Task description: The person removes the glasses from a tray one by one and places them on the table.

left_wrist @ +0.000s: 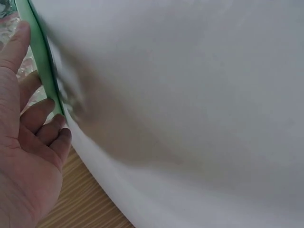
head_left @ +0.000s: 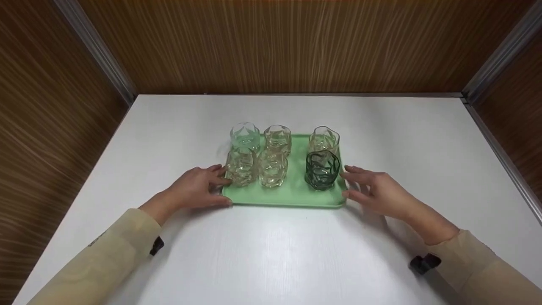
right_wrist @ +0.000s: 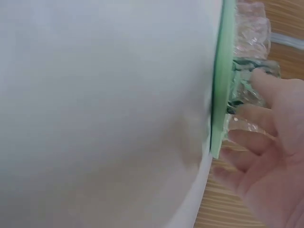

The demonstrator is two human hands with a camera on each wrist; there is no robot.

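Note:
A light green tray point(head_left: 292, 195) lies on the white table point(head_left: 271, 254) and carries several glasses. Five are clear, among them the back left one point(head_left: 244, 135) and the front middle one point(head_left: 273, 168). One dark green glass point(head_left: 322, 169) stands at the front right. My left hand point(head_left: 211, 184) lies open against the tray's left edge, thumb at the front left corner. My right hand point(head_left: 355, 182) is open at the right edge, fingers spread beside the dark green glass. The left wrist view shows the left hand point(left_wrist: 28, 95) along the tray edge point(left_wrist: 42, 61). In the right wrist view the right hand point(right_wrist: 259, 137) is by the tray edge point(right_wrist: 222, 85).
Wood-grain walls point(head_left: 296, 46) close in the table at the back and on both sides, with metal corner strips point(head_left: 97, 51). Bare white tabletop point(head_left: 423, 140) surrounds the tray on every side.

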